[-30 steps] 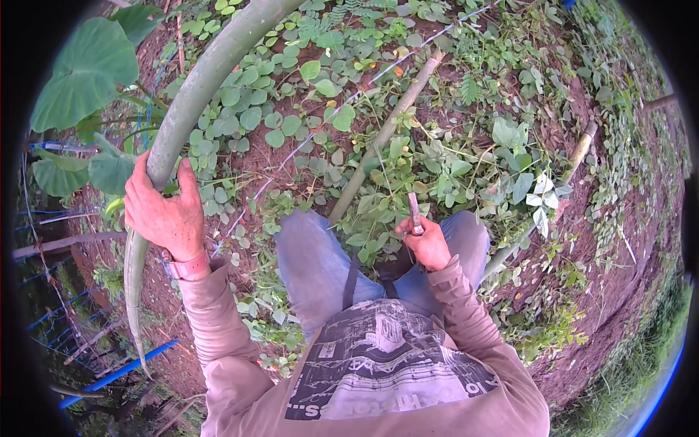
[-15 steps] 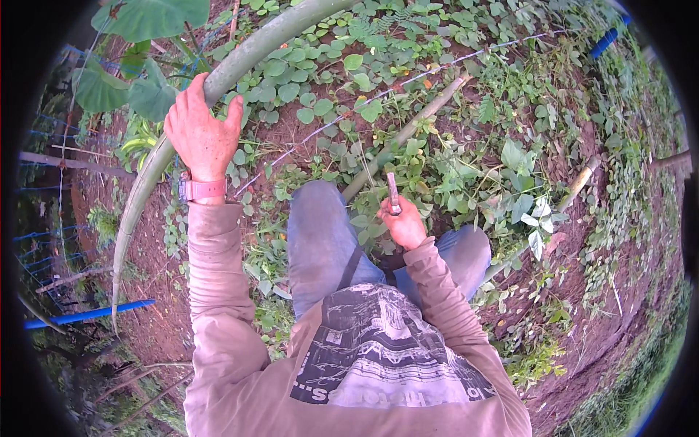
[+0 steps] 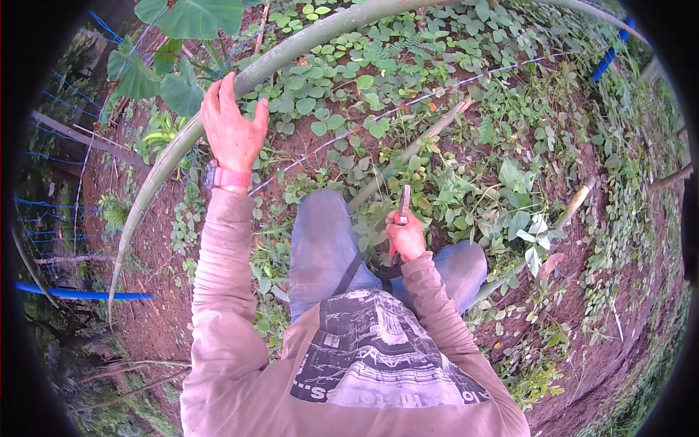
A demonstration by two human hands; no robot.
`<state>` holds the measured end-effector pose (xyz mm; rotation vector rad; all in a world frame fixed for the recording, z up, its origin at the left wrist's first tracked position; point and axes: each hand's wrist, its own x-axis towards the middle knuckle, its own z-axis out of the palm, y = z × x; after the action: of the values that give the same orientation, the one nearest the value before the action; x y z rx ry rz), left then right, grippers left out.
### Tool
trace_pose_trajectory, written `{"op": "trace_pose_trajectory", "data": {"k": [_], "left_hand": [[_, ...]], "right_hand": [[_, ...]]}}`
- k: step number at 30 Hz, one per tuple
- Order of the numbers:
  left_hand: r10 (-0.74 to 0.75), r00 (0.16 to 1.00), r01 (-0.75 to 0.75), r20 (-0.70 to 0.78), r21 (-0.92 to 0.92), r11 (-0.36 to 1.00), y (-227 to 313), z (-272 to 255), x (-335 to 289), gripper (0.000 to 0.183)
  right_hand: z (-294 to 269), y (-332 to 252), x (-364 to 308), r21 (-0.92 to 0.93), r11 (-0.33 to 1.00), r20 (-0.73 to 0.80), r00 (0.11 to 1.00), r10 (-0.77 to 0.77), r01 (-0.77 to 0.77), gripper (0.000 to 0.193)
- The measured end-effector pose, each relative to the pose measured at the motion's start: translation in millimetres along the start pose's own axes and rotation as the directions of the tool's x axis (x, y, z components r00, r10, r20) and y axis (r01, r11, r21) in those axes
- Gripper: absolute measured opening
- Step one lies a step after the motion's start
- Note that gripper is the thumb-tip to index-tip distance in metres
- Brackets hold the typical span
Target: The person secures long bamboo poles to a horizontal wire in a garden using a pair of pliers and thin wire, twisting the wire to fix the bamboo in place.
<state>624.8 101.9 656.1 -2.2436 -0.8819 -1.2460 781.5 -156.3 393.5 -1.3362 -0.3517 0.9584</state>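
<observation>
A long green bamboo pole (image 3: 291,51) arches across the upper left, bent by the wide lens. My left hand (image 3: 234,135), with a pink-strapped watch on its wrist, rests against it; the fingers are spread over the pole and the thumb stands apart from it. In front of my right knee, my right hand (image 3: 408,237) is closed around pliers (image 3: 405,200), whose worn metal head points away from me. Red handle parts show below the fist. A strand of barbed wire (image 3: 378,118) runs diagonally beyond both hands, from near my left wrist to the upper right.
Leafy ground plants (image 3: 510,182) and reddish soil surround my bent knees. A cut pole (image 3: 437,127) lies beyond my right hand, and another stick (image 3: 575,204) lies right. Blue tubes (image 3: 84,293) and blue netting (image 3: 54,207) are at the left. Broad leaves (image 3: 193,14) stand upper left.
My left hand appears further right and slightly higher, with its fingers looser on the pole. My right hand has turned the pliers, so more of the red handle shows. The view has shifted slightly.
</observation>
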Motion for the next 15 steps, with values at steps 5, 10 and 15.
{"op": "trace_pose_trajectory", "data": {"k": [5,10,15], "left_hand": [[-0.255,0.813,0.541,0.524,-0.515,0.664,73,-1,-118,0.042],[-0.101,0.142,0.952,0.985,-0.164,-0.260,121,30,-226,0.032],[-0.243,0.145,0.892,0.959,-0.233,-0.387,91,23,-239,0.016]], "right_hand": [[13,-5,-18,-0.084,0.986,0.039,0.989,-0.143,0.146,0.019],[33,-24,-53,-0.349,0.884,0.192,0.947,-0.258,0.311,0.011],[46,4,-51,-0.313,0.937,0.183,0.978,-0.102,0.156,0.013]]}}
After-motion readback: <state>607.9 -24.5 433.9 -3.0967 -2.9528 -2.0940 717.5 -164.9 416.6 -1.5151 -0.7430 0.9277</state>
